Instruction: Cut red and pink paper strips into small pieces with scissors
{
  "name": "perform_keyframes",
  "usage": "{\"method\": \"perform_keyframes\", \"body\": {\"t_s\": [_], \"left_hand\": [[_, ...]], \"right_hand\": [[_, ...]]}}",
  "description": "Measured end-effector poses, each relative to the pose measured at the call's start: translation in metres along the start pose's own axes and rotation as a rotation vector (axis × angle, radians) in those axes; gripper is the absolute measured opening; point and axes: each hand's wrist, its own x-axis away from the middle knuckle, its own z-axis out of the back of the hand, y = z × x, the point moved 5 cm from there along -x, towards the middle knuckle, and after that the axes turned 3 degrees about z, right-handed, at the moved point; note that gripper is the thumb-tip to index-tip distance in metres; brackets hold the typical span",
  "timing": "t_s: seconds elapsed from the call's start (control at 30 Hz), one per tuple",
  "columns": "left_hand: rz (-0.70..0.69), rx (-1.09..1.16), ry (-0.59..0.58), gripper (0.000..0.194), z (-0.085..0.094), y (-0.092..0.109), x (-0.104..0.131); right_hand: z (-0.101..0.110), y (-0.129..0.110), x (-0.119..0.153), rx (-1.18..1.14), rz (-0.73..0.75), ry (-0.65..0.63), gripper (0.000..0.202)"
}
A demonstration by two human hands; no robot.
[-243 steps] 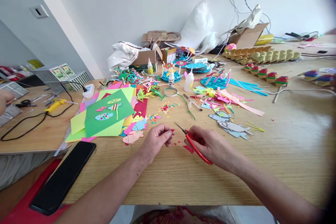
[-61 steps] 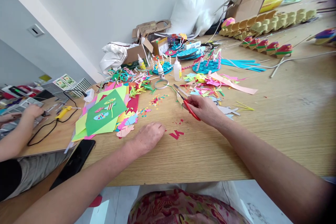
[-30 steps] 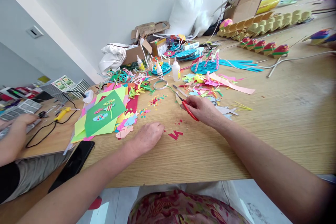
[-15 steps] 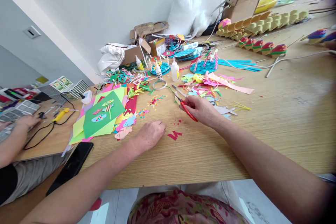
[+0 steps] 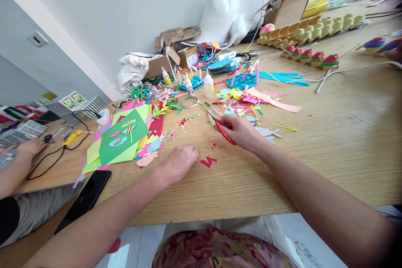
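Observation:
My right hand (image 5: 240,131) is wrapped round the red handles of a pair of scissors (image 5: 225,132), whose blades point away toward the back left. My left hand (image 5: 181,160) rests on the wooden table (image 5: 251,188), fingers curled; what they hold, if anything, is hidden. Just right of it lie dark red paper scraps (image 5: 208,161) and smaller red bits. Beyond my left hand are tiny coloured paper dots (image 5: 184,121). Paper fish (image 5: 147,158) lie to its left, beside a green sheet (image 5: 124,136) with decorated fish on top.
Glue bottles (image 5: 209,85) and a tape ring (image 5: 190,101) stand or lie behind the scissors. Coloured paper strips (image 5: 273,99) and grey paper fish are at the right. A black phone (image 5: 91,188) overlaps the front left edge. Another person's hand (image 5: 31,147) is at far left.
The view has shifted very slightly. Both hands and the scissors keep nearly the same place and pose.

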Motion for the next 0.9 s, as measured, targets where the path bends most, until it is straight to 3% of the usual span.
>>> {"method": "perform_keyframes", "body": {"t_s": [0.27, 0.4, 0.6, 0.77, 0.9], "left_hand": [[0.037, -0.044, 0.027, 0.018, -0.004, 0.003, 0.000], [0.100, 0.150, 0.046, 0.020, -0.003, -0.009, -0.003], [0.314, 0.451, 0.143, 0.015, 0.014, -0.062, -0.021], [0.420, 0.359, 0.263, 0.017, 0.022, -0.113, -0.050], [0.410, 0.296, 0.270, 0.019, 0.014, -0.131, -0.074]], "right_hand": [[0.001, -0.001, 0.000, -0.013, -0.019, 0.008, 0.027], [0.001, -0.001, -0.001, 0.004, -0.026, 0.001, 0.029], [-0.002, 0.000, 0.001, -0.005, -0.029, -0.023, 0.029], [0.001, -0.002, 0.000, 0.000, -0.057, -0.045, 0.029], [0.003, -0.002, -0.001, 0.003, -0.097, -0.055, 0.028]]}}
